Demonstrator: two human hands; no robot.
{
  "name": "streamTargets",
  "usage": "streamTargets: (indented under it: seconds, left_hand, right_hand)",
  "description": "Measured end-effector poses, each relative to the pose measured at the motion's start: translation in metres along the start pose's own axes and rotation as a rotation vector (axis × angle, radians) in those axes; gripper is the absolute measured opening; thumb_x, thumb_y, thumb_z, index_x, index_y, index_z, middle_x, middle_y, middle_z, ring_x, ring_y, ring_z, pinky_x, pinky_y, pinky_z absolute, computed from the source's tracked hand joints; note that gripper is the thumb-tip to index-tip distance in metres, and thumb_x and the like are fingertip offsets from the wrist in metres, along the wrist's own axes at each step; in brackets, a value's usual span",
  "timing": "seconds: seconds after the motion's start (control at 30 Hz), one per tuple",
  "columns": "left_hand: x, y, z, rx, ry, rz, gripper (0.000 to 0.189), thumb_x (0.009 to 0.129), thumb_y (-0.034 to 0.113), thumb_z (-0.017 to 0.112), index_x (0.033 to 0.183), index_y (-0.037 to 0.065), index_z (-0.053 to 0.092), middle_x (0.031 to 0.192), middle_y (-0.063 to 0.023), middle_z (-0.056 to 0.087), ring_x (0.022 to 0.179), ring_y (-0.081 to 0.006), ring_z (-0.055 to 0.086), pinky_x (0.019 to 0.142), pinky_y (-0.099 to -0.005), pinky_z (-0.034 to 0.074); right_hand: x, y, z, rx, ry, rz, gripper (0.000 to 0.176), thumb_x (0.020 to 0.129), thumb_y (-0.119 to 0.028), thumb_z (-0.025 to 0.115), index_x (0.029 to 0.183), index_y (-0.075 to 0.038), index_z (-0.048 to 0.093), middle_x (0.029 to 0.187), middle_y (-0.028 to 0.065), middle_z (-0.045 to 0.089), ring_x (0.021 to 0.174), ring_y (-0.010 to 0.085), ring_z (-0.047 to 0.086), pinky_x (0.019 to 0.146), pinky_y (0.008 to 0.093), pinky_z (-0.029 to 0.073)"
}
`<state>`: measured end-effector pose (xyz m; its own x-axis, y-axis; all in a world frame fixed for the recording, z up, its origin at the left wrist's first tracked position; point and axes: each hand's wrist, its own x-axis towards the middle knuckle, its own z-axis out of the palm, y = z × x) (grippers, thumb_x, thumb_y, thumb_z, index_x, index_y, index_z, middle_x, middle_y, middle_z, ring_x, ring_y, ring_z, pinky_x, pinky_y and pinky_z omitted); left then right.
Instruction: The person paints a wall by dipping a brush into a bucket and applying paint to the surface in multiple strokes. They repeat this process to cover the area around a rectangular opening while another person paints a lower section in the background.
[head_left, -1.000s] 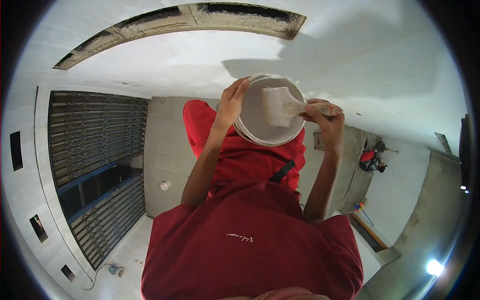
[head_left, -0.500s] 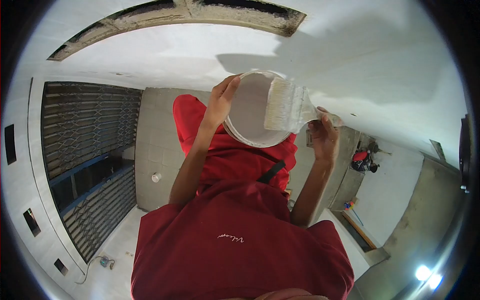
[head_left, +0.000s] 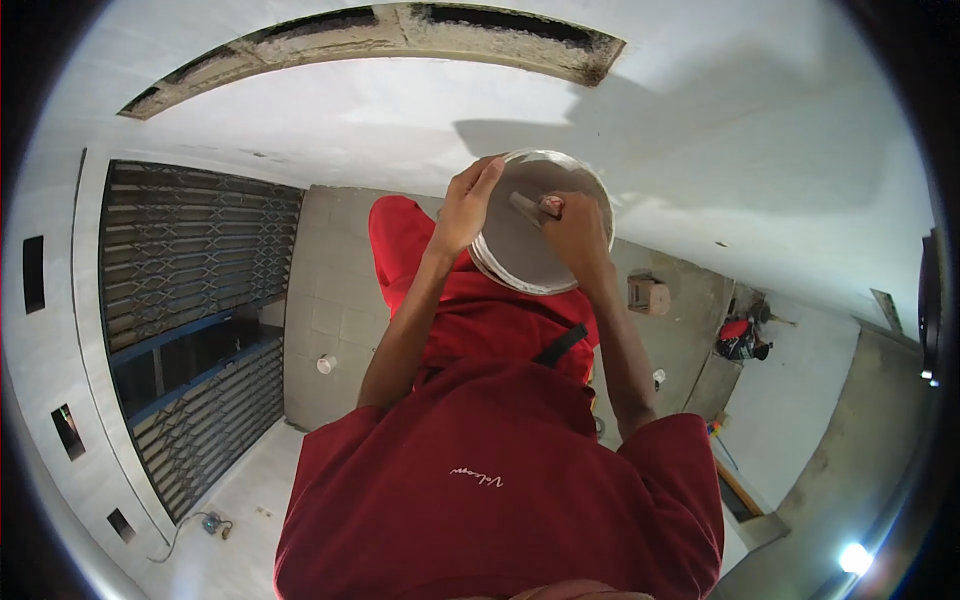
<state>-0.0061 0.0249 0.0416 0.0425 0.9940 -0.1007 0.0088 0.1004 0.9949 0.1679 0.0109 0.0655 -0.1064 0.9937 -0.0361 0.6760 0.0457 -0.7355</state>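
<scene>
My left hand [head_left: 470, 208] grips the left rim of a white paint bucket [head_left: 505, 279], thumb over the edge. The bucket is held in front of my red trousers, its mouth facing me. Greyish-white paint coats its inside. My right hand [head_left: 580, 230] reaches into the bucket, closed around the handle of a wide paintbrush [head_left: 526, 207]. Only part of the handle shows; the bristles are hidden down inside the bucket.
A white wall [head_left: 700, 130] stands ahead, with a rough recessed opening [head_left: 400, 35] cut in it. A metal folding gate [head_left: 200, 240] is at left. On the floor are a small white cup [head_left: 326, 364], a brownish block [head_left: 648, 294] and a dark and red heap [head_left: 740, 340].
My right hand has moved left and into the bucket with the paintbrush, which was above the bucket's right rim with its bristles showing. My left hand keeps its hold on the rim.
</scene>
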Motion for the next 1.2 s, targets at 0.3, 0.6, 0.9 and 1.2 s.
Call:
streamTargets:
  seconds: [0.3, 0.6, 0.9, 1.2]
  left_hand:
    - [-0.005, 0.003, 0.001, -0.109, -0.013, -0.111, 0.040, 0.097, 0.031, 0.051, 0.119, -0.001, 0.060, 0.104, -0.0066, 0.064, 0.098, -0.0124, 0.054, 0.089, -0.0267, 0.041]
    - [-0.008, 0.017, 0.006, -0.445, 0.009, -0.289, 0.050, 0.080, 0.011, 0.056, 0.129, -0.002, 0.053, 0.123, -0.0134, 0.058, 0.114, -0.0193, 0.053, 0.097, -0.0299, 0.040]
    - [0.005, 0.001, 0.004, -0.518, 0.113, -0.229, 0.064, 0.066, 0.000, 0.045, 0.129, -0.002, 0.053, 0.125, -0.0141, 0.058, 0.110, -0.0197, 0.055, 0.097, -0.0296, 0.041]
    - [-0.002, 0.002, 0.005, -0.451, 0.098, -0.208, 0.058, 0.070, -0.001, 0.052, 0.128, -0.001, 0.055, 0.118, -0.0077, 0.062, 0.097, -0.0157, 0.060, 0.086, -0.0255, 0.046]
  right_hand:
    - [-0.026, 0.006, -0.059, 0.456, 0.065, 0.173, 0.021, 0.079, -0.009, 0.070, 0.095, 0.005, 0.070, 0.087, 0.0115, 0.071, 0.079, 0.0179, 0.068, 0.072, 0.0308, 0.054]
    - [-0.037, 0.043, -0.068, 1.057, 0.197, 0.340, 0.026, 0.086, -0.009, 0.064, 0.106, 0.009, 0.062, 0.093, 0.0172, 0.068, 0.080, 0.0246, 0.069, 0.074, 0.0337, 0.058]
    - [-0.026, 0.077, -0.078, 1.372, 0.129, 0.476, 0.027, 0.092, -0.018, 0.058, 0.105, 0.004, 0.062, 0.099, 0.0152, 0.067, 0.086, 0.0247, 0.068, 0.075, 0.0355, 0.057]
    - [-0.007, 0.047, -0.074, 1.781, 0.053, 0.485, 0.028, 0.094, -0.027, 0.054, 0.114, -0.007, 0.057, 0.124, 0.0124, 0.057, 0.116, 0.0270, 0.053, 0.102, 0.0426, 0.040]
